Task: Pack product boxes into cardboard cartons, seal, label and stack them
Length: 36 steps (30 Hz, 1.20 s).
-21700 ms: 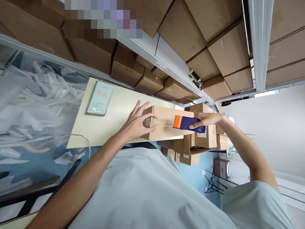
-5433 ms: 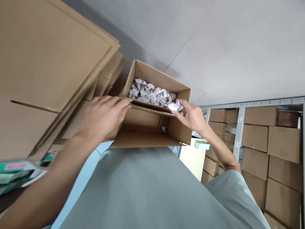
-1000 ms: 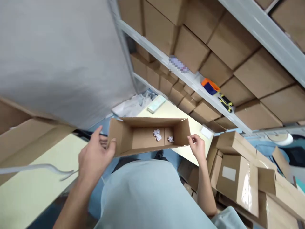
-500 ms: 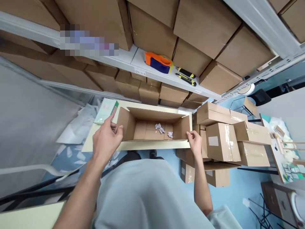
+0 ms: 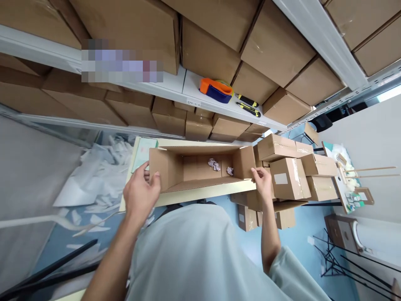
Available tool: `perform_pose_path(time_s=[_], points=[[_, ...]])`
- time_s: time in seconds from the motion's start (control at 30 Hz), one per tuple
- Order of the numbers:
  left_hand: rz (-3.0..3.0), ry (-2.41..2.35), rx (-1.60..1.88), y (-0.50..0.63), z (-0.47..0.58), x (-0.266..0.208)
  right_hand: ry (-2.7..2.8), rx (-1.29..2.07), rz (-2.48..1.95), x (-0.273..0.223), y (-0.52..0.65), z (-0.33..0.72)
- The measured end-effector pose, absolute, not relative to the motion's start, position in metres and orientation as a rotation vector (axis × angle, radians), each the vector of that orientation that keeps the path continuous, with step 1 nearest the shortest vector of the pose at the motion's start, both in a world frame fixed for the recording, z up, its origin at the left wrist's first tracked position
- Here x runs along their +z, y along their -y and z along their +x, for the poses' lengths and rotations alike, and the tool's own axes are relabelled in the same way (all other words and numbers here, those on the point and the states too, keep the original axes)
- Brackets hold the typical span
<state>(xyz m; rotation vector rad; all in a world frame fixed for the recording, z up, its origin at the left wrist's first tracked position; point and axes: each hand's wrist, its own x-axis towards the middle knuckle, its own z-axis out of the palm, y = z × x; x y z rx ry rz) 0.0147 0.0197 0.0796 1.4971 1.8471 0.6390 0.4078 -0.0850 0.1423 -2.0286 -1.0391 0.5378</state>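
An open cardboard box (image 5: 171, 169) sits at the pale yellow table (image 5: 175, 198), its long side across my view. Inside, towards its right end, lie a crumpled paper wad (image 5: 214, 164) and a smaller paper ball (image 5: 229, 171). My left hand (image 5: 140, 190) grips the box's left end, thumb on the inner face and fingers outside. At the opposite end, my right hand (image 5: 263, 182) pinches the near right corner between thumb and fingers. Partly hidden behind the box's left end is a pale green carton (image 5: 143, 152).
Above the table, a shelf (image 5: 175, 81) holds cartons, an orange-and-blue tape dispenser (image 5: 216, 90) and utility knives (image 5: 247, 104). Stacked cardboard boxes (image 5: 290, 177) stand close on the right. White packing scraps (image 5: 90, 175) cover the floor at left.
My left index finger, stretched upward before, is now lower at the box end. The box has shifted slightly and covers more of the green carton. The camera view has turned a little.
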Motion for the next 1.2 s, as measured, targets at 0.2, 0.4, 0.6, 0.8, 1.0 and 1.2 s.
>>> perform_pose_path(time_s=[0.2, 0.4, 0.6, 0.8, 1.0, 1.2], points=[[1.472, -1.833, 0.679, -0.035, -0.016, 0.061, 1.083, 0.408, -2.058, 0.145, 0.085, 0.371], [1.549, -1.785, 0.868, -0.037, -0.006, 0.062, 1.000, 0.383, -2.019, 0.129, 0.082, 0.382], [1.594, -1.754, 0.921, -0.039, 0.011, 0.066, 1.019, 0.435, -2.023, 0.108, 0.066, 0.408], [1.587, -1.768, 0.852, -0.045, 0.031, 0.058, 1.105, 0.563, -2.100, 0.097, 0.047, 0.435], [1.368, -1.828, 1.006, -0.050, 0.022, 0.060, 1.269, 0.357, -2.136, 0.117, 0.029, 0.459], [1.313, -2.007, 1.152, -0.058, -0.015, 0.053, 1.614, 0.350, -1.784, 0.158, -0.045, 0.420]])
